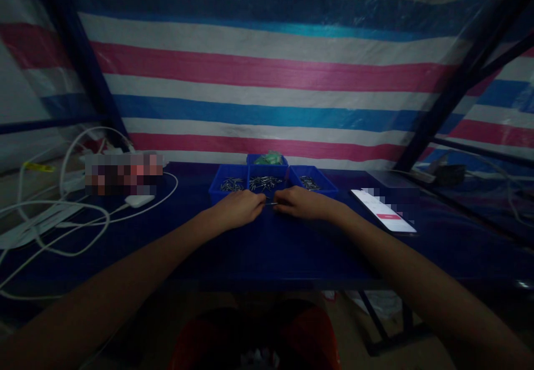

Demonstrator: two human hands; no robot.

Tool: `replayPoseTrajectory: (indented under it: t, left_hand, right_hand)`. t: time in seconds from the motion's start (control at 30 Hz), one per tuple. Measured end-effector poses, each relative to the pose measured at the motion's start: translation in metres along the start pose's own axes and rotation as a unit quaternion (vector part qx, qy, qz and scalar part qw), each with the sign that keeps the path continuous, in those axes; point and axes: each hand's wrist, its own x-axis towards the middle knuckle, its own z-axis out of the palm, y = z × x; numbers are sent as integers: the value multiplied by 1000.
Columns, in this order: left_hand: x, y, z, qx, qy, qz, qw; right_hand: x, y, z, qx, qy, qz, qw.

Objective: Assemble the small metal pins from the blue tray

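My left hand (241, 208) and my right hand (303, 203) are close together at the front of the blue bins, fingers pinched. Between the fingertips stretches a thin, shiny metal pin (270, 203); its ends are hidden in the fingers, and its exact kind is too small to make out. Just behind the hands, small thin metal pieces fill part of the left blue bin (214, 187), the middle blue bin and the right blue bin (329, 187). A green plastic bag (270, 158) rests in the blue bin at the back.
A lit phone (384, 211) lies on the dark blue table (267, 253) to the right. White cables (106, 222) loop across the left side near a white adapter (139, 200). Blue metal posts and a striped tarp (267, 72) stand behind.
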Motion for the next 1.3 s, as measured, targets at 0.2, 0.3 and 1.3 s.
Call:
replayPoseTrajectory:
  t: [0.2, 0.3, 1.3]
  left_hand:
    - [0, -1, -1, 18, 12, 1, 1000]
    - [1, -1, -1, 29, 15, -7, 999]
    - [0, -2, 0, 14, -24, -4, 1000]
  right_hand:
    - [1, 1, 1, -16, -7, 4, 1000]
    - [0, 2, 0, -22, -2, 5, 1000]
    - [-31, 63, -45, -180, 154, 255, 938]
